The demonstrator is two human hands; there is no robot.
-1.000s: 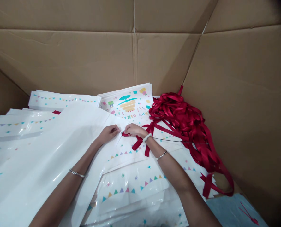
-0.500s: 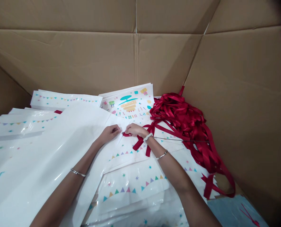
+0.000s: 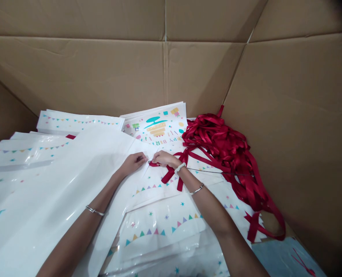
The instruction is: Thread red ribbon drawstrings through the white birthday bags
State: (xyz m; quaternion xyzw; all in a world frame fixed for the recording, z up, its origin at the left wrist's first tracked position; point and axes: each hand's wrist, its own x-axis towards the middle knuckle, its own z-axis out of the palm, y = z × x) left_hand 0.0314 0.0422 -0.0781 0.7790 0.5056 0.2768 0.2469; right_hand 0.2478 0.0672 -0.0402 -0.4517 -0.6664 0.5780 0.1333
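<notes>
My right hand [image 3: 163,158] is closed in a pinch on the end of a red ribbon [image 3: 154,164], beside a small dark ring-like spot at the edge of a large flat white gift bag [image 3: 73,173]. My left hand [image 3: 135,162] lies on that bag just left of the spot, its fingers curled and pinching the bag near its edge. The fingertips of both hands nearly meet. More red ribbon hangs under my right wrist. A thin dark rod or wire [image 3: 205,170] runs from behind that wrist toward the ribbon heap.
A tangled heap of red ribbon [image 3: 217,136] lies at the right. Several printed white bags [image 3: 159,227] overlap beneath my arms, with further stacks [image 3: 81,119] behind. A bluish bag [image 3: 283,256] sits at lower right. Brown cardboard walls [image 3: 102,73] stand behind and at the sides.
</notes>
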